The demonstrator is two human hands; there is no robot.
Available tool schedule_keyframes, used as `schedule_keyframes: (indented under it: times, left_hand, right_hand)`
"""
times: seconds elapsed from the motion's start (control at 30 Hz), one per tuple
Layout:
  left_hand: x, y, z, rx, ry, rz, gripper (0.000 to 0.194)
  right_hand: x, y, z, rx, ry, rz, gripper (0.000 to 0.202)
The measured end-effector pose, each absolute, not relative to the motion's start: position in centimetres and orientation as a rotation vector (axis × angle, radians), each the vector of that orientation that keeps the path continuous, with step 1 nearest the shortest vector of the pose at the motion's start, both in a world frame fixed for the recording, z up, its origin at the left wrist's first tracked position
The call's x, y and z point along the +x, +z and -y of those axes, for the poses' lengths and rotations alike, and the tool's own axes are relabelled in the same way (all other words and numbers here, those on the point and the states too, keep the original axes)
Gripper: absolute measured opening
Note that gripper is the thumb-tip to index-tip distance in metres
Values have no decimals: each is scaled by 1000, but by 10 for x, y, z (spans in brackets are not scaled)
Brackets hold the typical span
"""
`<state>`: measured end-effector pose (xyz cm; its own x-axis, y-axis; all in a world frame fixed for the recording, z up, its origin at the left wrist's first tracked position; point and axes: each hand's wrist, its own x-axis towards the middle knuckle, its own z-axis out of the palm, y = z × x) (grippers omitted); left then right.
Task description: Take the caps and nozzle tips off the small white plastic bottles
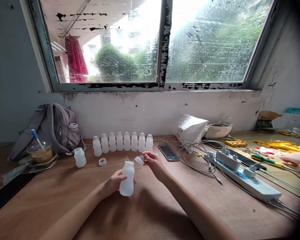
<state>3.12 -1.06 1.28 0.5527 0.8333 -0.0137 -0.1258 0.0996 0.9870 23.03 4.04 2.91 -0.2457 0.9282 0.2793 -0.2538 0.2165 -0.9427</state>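
My left hand (111,184) grips a white translucent baby bottle (127,178) upright above the wooden table (52,196). My right hand (153,162) pinches a clear cap (140,160) just above and right of the bottle's nipple top. Behind them, a row of several capped bottles (123,142) stands near the wall. An uncapped bottle (79,157) stands alone at the left, with a loose ring (102,162) beside it.
A grey backpack (52,131) and a plastic drink cup (40,151) sit at the left. A phone (168,152), white bag (191,131), power strip (242,175) with cables and yellow parts (277,145) lie to the right. Another person's hand (296,159) shows at the right edge.
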Motion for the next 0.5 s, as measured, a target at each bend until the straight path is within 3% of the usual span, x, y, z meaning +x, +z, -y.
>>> schedule_keyframes:
  times: [0.17,0.43,0.5]
  left_hand:
    - [25,-3,-13,1659,1255,-1080,51]
    - [8,-10,-24,2006,1381,-1379,74]
    - [8,-2,-21,2141,1459,-1412,65]
  right_hand:
    - [234,20,-49,-846,1156,1373,28]
    - [230,11,-50,-935,1165,1415,30]
    - [230,11,-49,-943,1160,1425,30]
